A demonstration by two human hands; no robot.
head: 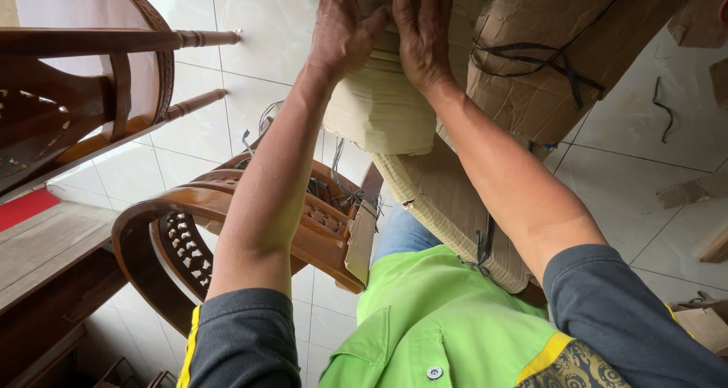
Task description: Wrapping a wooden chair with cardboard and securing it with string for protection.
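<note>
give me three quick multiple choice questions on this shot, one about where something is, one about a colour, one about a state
1. Where is the carved wooden chair?
A. under the left forearm, on the tiled floor
B. on top of the cardboard-wrapped bundle
C. in the right hand

2. What colour is the shirt front?
A. red
B. bright green
C. white

3. How are the hands placed?
A. both hang free in the air
B. one holds a knife
C. both press flat on the pale wrapped part

Answers:
1 A, the chair lies below the left forearm with white tiles around it.
2 B, the cloth at the bottom of the view is bright green, with dark grey sleeves.
3 C, the left hand and the right hand lie side by side, fingers spread flat on the pale wrapping, with no tool in sight.
</note>
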